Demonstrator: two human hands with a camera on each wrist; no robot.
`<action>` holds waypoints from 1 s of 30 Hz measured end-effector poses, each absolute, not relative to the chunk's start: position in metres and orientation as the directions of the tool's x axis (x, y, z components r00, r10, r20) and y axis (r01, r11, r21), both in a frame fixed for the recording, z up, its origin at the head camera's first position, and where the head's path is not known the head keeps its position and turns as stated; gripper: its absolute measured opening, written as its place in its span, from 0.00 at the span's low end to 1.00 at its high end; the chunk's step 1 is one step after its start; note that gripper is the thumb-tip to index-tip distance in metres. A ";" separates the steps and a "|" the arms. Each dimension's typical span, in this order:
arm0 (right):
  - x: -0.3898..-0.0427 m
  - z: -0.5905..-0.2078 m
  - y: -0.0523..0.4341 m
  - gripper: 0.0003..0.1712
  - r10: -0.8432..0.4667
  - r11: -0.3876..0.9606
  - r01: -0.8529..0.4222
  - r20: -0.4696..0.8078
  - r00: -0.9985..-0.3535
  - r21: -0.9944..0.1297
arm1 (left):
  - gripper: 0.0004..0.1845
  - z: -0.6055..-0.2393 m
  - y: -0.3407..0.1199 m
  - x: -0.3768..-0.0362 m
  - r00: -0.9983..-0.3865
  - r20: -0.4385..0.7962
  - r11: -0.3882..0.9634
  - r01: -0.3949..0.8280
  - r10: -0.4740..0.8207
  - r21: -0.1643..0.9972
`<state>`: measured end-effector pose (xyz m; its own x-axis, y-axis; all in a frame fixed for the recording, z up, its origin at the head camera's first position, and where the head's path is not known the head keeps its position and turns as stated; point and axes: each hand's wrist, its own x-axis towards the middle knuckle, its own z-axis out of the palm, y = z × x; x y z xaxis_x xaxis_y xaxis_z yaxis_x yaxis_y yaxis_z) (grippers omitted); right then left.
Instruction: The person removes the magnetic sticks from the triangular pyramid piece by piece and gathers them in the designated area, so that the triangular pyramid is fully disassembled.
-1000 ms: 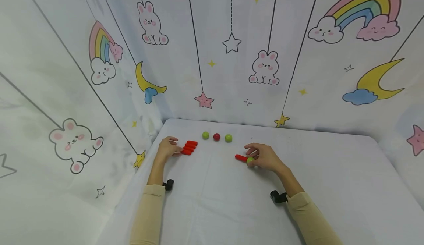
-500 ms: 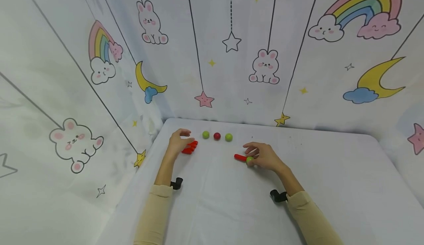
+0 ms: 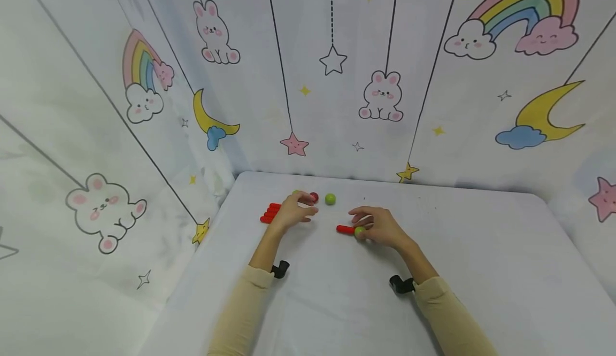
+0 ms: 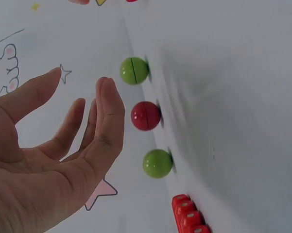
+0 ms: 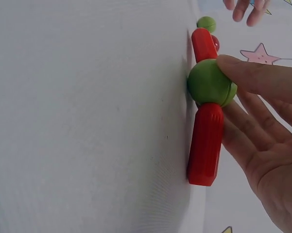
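My right hand [image 3: 382, 227] pinches a green ball [image 5: 209, 83] with the thumb on its near side. Red rods stick out from opposite sides of this ball: a far rod [image 5: 204, 44] and a near rod [image 5: 206, 145]. The head view shows only the left-pointing rod [image 3: 345, 230]; the hand hides the other. My left hand [image 3: 292, 213] hovers over the table with fingers spread and nothing held. Behind its fingers, the left wrist view shows a row of a green ball [image 4: 134, 71], a red ball [image 4: 146, 116] and another green ball [image 4: 158, 163].
Several loose red rods [image 3: 269, 214] lie side by side at the back left, partly covered by my left hand. The white-covered table [image 3: 327, 302] ends at a printed cloth wall [image 3: 260, 78] behind the balls.
My left hand has moved right from beside the loose rods, leaving them in place, and is now nearer the right hand. The right hand keeps its pinch on the green ball, nearly still.
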<state>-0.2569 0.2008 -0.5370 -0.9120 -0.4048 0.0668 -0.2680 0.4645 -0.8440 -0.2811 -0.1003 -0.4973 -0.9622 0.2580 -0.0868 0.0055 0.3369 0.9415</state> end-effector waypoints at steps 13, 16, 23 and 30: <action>-0.258 -0.539 0.198 0.33 -0.405 0.467 -0.258 0.055 -0.913 -0.845 | 0.26 -0.516 -0.066 -0.282 -0.933 -0.196 0.380 -0.071 0.301 0.922; -0.258 -0.540 0.198 0.33 -0.414 0.446 -0.264 0.064 -0.908 -0.855 | 0.26 -0.518 -0.061 -0.283 -0.925 -0.213 0.358 -0.093 0.313 0.929; -0.258 -0.540 0.197 0.34 -0.446 0.379 -0.280 0.091 -0.890 -0.882 | 0.25 -0.527 -0.053 -0.283 -0.920 -0.213 0.322 -0.103 0.328 0.941; -0.258 -0.539 0.197 0.34 -0.445 0.352 -0.267 0.091 -0.891 -0.897 | 0.25 -0.530 -0.049 -0.283 -0.914 -0.205 0.310 -0.094 0.349 0.946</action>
